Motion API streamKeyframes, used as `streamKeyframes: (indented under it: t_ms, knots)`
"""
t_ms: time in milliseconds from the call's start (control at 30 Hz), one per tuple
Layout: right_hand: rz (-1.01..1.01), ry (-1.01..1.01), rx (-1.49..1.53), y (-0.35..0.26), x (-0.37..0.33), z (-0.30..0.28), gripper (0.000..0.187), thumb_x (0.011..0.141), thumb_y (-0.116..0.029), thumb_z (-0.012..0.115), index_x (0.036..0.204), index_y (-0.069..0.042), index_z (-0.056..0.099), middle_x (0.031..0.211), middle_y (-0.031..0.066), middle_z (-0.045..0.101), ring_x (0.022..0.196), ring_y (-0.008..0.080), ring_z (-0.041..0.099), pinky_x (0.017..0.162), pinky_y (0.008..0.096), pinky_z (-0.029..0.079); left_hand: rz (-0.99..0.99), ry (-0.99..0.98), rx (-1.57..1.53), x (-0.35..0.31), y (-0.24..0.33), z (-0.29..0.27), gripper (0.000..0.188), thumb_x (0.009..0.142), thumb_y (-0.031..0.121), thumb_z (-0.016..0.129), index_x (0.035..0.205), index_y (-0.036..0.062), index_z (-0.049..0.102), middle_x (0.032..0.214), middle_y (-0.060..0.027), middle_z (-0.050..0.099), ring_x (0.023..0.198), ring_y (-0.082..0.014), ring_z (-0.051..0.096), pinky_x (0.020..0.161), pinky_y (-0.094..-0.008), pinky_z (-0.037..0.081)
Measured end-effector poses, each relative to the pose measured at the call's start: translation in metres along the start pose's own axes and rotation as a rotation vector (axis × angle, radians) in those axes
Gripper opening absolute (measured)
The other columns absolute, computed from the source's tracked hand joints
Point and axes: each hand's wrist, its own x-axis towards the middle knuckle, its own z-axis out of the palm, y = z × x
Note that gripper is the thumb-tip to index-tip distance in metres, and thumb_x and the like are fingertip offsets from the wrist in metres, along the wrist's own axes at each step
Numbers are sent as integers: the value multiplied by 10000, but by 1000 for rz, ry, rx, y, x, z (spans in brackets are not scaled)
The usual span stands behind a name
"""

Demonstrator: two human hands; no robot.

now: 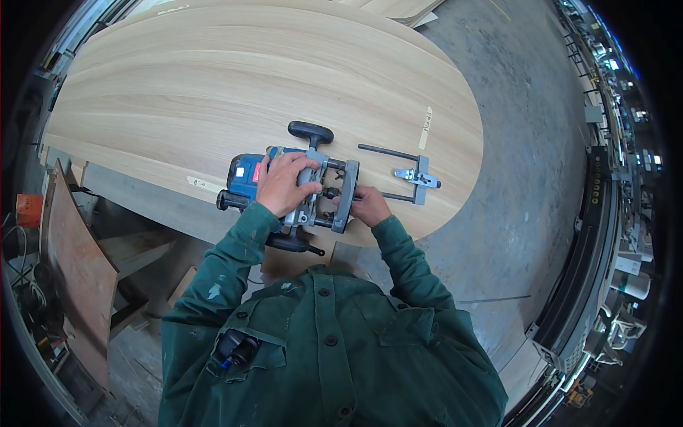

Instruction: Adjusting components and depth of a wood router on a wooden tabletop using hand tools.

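A blue plunge router (pixel 247 174) lies on its side on an oval wood-grain panel (pixel 235 78), its grey base plate (pixel 346 196) toward the right. Its black side handles stick out far and near. My left hand (pixel 284 183) grips the router's body, thumb reaching toward the dark collet (pixel 331 192). At the base plate's right side, my right hand (pixel 370 206) is closed with its fingertips by the opening in line with the collet. What those fingers pinch is hidden. Right of both hands lies an edge guide (pixel 420 180) with two dark rods.
Strips of pale tape (pixel 425 128) stick to the panel. More panels (pixel 398 8) are stacked beyond it. A brown board (pixel 75 277) leans at the left near an orange box (pixel 28 210). On the right, a long dark machine rail (pixel 587 228) runs along the concrete floor (pixel 519 142).
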Motion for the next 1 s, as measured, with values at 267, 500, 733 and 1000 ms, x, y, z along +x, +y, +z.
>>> streamKeyframes:
  t_ms: [267, 500, 733, 1000]
  knots:
    - [16, 19, 173, -5, -8, 5, 340, 804, -126, 811, 1096, 5, 695, 783, 8, 655, 646, 77, 574, 550, 241, 466, 0, 4, -19, -3, 1, 3, 409, 811, 364, 732, 1191, 235, 653, 1321, -58, 552, 1300, -245, 455, 1131, -546, 167]
    - [73, -3, 105, -5, -6, 6, 300, 822, -154, 801, 1063, -2, 709, 754, 0, 649, 607, 74, 553, 528, 232, 432, -4, -8, -7, -8, -1, 4, 405, 818, 370, 724, 1194, 237, 651, 1321, -61, 552, 1299, -247, 456, 1128, -551, 168]
    - [171, -77, -48, -23, 11, -8, 284, 873, -295, 750, 953, -23, 752, 753, 40, 692, 689, 84, 577, 655, 288, 506, 5, 9, 8, 4, -1, -1, 409, 813, 375, 727, 1192, 242, 649, 1319, -58, 551, 1295, -246, 458, 1129, -555, 170]
    - [-34, 42, -323, 9, 12, -2, 301, 812, -287, 686, 958, -25, 710, 925, 205, 694, 841, 323, 675, 781, 415, 540, 36, 30, 9, 0, -1, 2, 477, 763, 400, 747, 1190, 211, 647, 1266, -63, 593, 1258, -267, 494, 1118, -509, 232]
